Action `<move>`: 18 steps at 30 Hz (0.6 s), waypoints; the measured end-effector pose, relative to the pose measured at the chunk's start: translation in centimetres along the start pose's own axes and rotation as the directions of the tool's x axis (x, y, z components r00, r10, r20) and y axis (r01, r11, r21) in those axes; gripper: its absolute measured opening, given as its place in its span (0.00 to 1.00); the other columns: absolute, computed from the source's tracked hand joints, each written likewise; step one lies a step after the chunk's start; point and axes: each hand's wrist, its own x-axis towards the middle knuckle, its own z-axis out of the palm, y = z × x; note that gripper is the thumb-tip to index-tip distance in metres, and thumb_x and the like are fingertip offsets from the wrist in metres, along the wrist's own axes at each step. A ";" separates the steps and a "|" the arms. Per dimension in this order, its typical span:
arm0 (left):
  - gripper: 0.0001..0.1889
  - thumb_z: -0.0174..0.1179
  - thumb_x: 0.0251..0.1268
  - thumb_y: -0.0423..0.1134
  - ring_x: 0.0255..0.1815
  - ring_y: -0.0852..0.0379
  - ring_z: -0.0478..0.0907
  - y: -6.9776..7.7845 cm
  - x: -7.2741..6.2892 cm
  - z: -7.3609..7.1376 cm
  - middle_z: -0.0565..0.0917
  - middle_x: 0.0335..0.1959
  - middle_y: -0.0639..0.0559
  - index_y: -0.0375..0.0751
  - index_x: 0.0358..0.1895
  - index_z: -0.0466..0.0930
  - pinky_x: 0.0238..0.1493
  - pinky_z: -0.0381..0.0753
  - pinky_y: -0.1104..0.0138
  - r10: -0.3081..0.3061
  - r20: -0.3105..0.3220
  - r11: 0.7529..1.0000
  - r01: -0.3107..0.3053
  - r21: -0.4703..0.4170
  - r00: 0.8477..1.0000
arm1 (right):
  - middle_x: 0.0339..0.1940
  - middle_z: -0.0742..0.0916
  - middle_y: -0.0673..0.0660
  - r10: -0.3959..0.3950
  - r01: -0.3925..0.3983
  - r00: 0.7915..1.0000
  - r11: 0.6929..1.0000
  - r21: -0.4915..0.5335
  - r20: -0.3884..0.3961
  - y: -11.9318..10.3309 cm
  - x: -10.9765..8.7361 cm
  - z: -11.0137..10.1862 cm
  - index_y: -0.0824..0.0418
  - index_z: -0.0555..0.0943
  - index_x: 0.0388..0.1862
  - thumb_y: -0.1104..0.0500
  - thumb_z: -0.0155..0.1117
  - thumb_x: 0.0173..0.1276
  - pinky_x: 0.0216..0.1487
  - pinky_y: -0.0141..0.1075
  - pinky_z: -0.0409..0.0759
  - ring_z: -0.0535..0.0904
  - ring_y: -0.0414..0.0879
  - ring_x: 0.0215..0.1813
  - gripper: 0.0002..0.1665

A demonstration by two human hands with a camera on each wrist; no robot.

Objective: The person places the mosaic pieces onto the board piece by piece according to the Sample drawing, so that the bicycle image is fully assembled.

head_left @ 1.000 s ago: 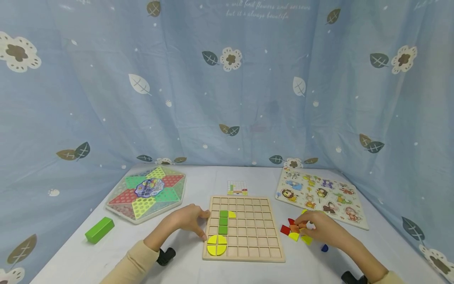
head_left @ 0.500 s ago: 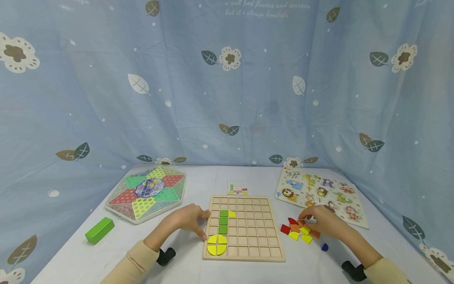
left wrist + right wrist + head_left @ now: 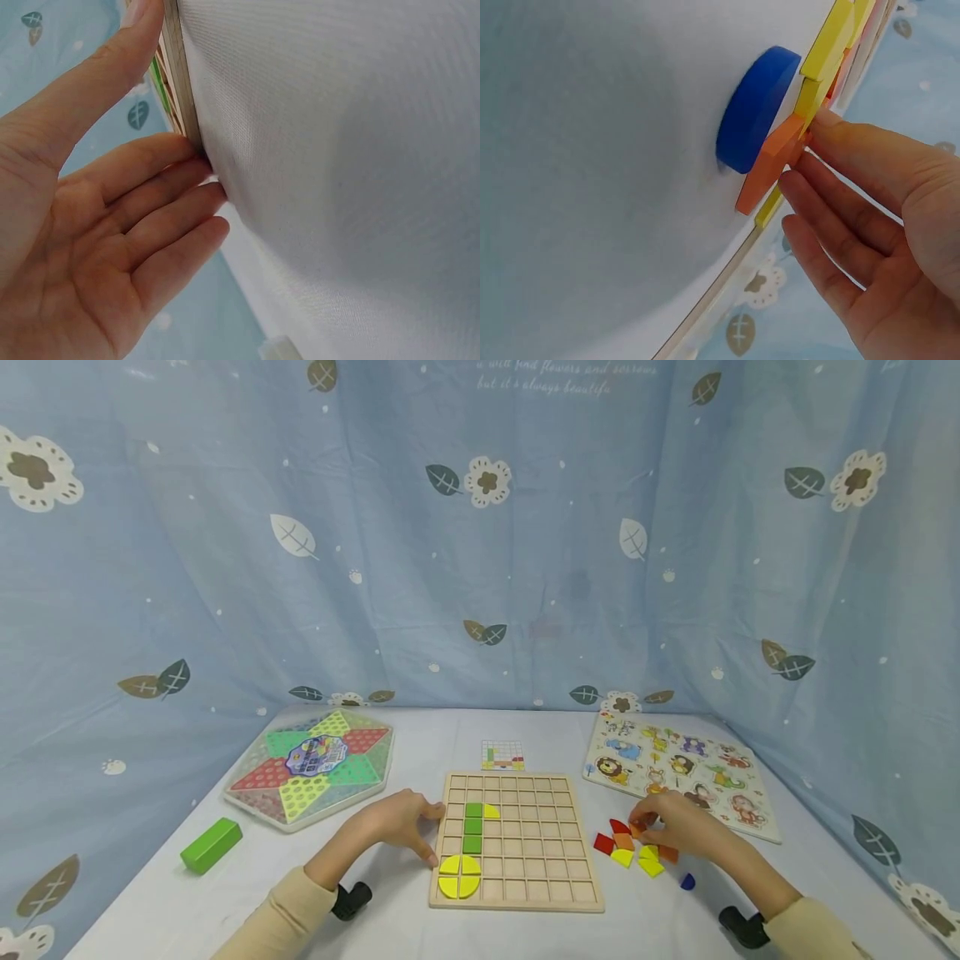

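Your right hand (image 3: 686, 832) rests over the loose tiles (image 3: 633, 850) right of the grid board (image 3: 517, 843), fingers fairly straight, fingertips (image 3: 821, 124) touching an orange tile (image 3: 769, 161); nothing is gripped. Your left hand (image 3: 397, 822) lies open against the board's left edge. The writing high on the curtain (image 3: 480, 527) is too blurred to read. Bare table (image 3: 420, 743) lies beyond the board.
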 end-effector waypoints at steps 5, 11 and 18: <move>0.42 0.78 0.38 0.52 0.64 0.43 0.71 0.1 0.0 0.0 0.77 0.62 0.44 0.39 0.62 0.77 0.60 0.72 0.53 0.001 -0.002 1.000 -0.001 0.005 1.000 | 0.31 0.85 0.44 -0.001 0.001 1.000 1.000 -0.012 -0.006 -0.1 0.0 -0.1 0.58 0.85 0.36 0.63 0.74 0.56 0.36 0.35 0.82 0.79 0.38 0.34 0.09; 0.42 0.78 0.38 0.52 0.65 0.43 0.70 0.0 0.1 0.0 0.76 0.62 0.44 0.38 0.62 0.77 0.61 0.71 0.52 -0.001 0.000 1.000 0.001 -0.005 1.000 | 0.30 0.84 0.44 0.000 -0.001 0.999 0.999 -0.038 -0.038 -0.5 0.2 -0.3 0.58 0.85 0.35 0.62 0.75 0.55 0.35 0.34 0.81 0.78 0.39 0.33 0.09; 0.42 0.78 0.39 0.52 0.65 0.44 0.70 0.0 0.1 0.1 0.76 0.63 0.45 0.39 0.62 0.77 0.61 0.71 0.52 -0.003 0.008 1.000 0.003 -0.016 1.000 | 0.32 0.83 0.44 -0.014 0.014 0.999 1.000 -0.011 -0.031 -1.7 0.8 -0.4 0.59 0.85 0.38 0.62 0.74 0.56 0.37 0.35 0.81 0.79 0.41 0.35 0.10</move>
